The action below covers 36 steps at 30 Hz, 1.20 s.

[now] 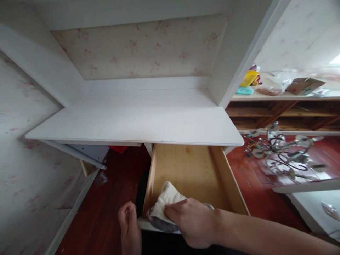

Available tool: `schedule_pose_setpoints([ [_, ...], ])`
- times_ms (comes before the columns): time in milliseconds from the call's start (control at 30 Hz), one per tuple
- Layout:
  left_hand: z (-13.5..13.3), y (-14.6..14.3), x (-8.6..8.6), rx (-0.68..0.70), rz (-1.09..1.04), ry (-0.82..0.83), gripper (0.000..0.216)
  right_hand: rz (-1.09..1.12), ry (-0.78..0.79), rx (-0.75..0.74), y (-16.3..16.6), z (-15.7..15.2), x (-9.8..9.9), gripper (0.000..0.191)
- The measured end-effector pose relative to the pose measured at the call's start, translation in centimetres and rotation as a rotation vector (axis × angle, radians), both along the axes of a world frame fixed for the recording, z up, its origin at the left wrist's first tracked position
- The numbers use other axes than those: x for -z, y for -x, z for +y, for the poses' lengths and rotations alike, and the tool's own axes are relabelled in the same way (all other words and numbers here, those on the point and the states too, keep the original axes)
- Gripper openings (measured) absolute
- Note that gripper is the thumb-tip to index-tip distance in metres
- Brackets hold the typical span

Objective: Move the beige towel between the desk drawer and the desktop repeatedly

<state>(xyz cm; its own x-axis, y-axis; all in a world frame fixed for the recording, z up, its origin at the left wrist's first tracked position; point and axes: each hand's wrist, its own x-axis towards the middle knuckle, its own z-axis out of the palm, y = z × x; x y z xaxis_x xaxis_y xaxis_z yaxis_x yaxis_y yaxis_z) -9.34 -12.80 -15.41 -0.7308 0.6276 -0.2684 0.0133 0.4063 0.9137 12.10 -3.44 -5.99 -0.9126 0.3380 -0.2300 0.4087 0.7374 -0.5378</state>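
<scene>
My right hand (196, 221) grips a bunched cream and grey cloth (166, 203), its fingers pressed into it. The cloth lies over the front left corner of a pulled-out wooden drawer (188, 166), against the front panel. To the left of that corner, outside the drawer, is my left hand (129, 226). Its fingers are curled in, and I see nothing in them. Above the drawer is the white desk (143, 117) it slides out of. My right forearm covers part of the drawer's front.
A chandelier (284, 152) rests on the red wooden floor (103, 209) at the right. Behind it runs a low wooden shelf unit (255, 111) with a yellow container (249, 78) and an open cardboard box (304, 86) on top. A white furniture piece (316, 209) stands at the lower right.
</scene>
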Motion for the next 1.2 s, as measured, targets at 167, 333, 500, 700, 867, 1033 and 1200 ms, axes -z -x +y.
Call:
schedule_pose_setpoints([
  [167, 0.7, 0.0, -1.0, 0.085, -0.043, -0.017, 0.073, -0.143, 0.159, 0.275, -9.2, -1.7, -1.9, 0.04],
  [333, 1.1, 0.0, -1.3, 0.152, -0.029, -0.028, 0.067, -0.179, 0.172, 0.502, -15.5, -2.4, -3.8, 0.061],
  [500, 0.7, 0.6, -0.7, 0.193, 0.014, 0.106, 0.074, -0.084, -0.21, 0.685, -19.5, -2.5, -4.8, 0.077],
  [700, 0.7, 0.3, -1.3, 0.232, 0.039, 0.103, 0.069, -0.015, -0.436, 0.585, -20.0, -4.4, -2.7, 0.08],
  [867, 0.7, 0.6, -1.3, 0.303, 0.026, 0.107, 0.067, -0.329, -0.188, 0.531, -17.8, -2.8, 1.1, 0.071],
  [1033, 0.5, 1.1, -1.0, 0.301, 0.031, 0.123, 0.071, -0.361, -0.342, 0.502, -15.7, -0.6, 3.0, 0.061],
  [1200, 0.4, 0.8, -0.9, 0.3, 0.035, 0.111, 0.069, -0.345, -0.62, 0.437, -13.9, 3.3, 5.8, 0.035],
])
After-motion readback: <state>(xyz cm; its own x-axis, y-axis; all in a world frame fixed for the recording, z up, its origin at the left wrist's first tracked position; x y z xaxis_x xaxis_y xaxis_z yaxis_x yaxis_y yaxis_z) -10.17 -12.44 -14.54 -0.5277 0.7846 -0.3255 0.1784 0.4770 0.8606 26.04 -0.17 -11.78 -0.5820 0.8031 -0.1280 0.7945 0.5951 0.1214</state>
